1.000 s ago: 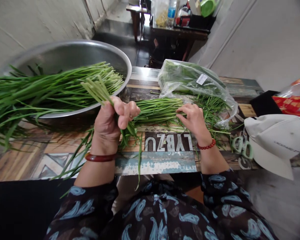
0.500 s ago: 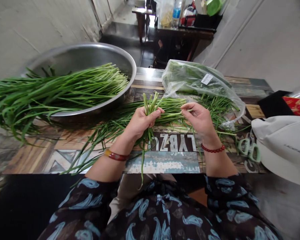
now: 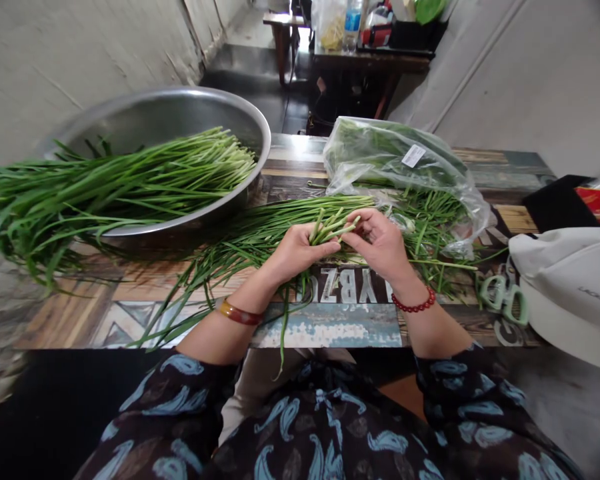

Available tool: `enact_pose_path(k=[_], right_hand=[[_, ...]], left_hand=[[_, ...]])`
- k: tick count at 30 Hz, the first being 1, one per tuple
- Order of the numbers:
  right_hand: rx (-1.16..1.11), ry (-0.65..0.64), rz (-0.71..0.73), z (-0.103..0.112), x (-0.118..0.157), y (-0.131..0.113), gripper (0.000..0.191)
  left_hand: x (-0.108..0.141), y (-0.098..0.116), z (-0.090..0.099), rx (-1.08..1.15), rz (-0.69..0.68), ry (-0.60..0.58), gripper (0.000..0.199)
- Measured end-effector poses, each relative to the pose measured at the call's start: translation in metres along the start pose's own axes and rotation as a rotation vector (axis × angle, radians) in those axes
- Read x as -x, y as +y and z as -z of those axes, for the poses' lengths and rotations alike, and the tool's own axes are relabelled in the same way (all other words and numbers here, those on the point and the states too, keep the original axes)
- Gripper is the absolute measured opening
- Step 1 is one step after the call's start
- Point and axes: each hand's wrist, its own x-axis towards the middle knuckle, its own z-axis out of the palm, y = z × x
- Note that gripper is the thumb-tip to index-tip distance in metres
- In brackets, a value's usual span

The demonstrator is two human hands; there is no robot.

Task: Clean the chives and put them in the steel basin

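My left hand (image 3: 296, 252) is closed round a small bunch of green stalks (image 3: 329, 228), their pale ends pointing right and their leaves hanging below the fist. My right hand (image 3: 377, 241) pinches at the end of one of these stalks, its fingertips close to my left thumb. Behind and beneath both hands a loose pile of long green stalks (image 3: 260, 223) lies on the patterned table (image 3: 330, 327).
A large metal basin (image 3: 190, 97) heaped with greens (image 3: 145, 173) is at the left. Behind my right hand lies a clear plastic bag of greens (image 3: 390, 153), with trimmings (image 3: 433, 210) beside it. Green-handled scissors (image 3: 504, 298) and a pale cap (image 3: 570, 287) are at the right.
My right hand has moved left to meet the bunch. My left hand has tipped the bunch from upright to pointing right.
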Motion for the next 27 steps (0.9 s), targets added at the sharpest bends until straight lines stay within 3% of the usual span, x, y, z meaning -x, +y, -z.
enact_pose_path(k=[9,13,18,21,27], right_hand=[[-0.07,-0.082,-0.01,-0.003,0.001,-0.003,0.036],[-0.124,0.027,-0.063,0.001,-0.002,0.006,0.032],[-0.149,0.061,-0.065,0.008,-0.003,0.01,0.029],[-0.118,-0.04,-0.047,0.007,-0.001,0.007,0.033],[-0.122,-0.396,-0.071,0.002,0.002,-0.003,0.042]], left_hand=[[0.0,0.001,0.003,0.115,0.114,-0.058,0.041],[-0.001,0.002,0.007,0.285,0.179,0.032,0.04],[-0.001,0.009,0.019,0.464,0.089,0.084,0.037],[0.001,0.014,0.025,0.511,0.04,0.096,0.038],[0.002,0.016,0.027,0.508,0.023,0.052,0.04]])
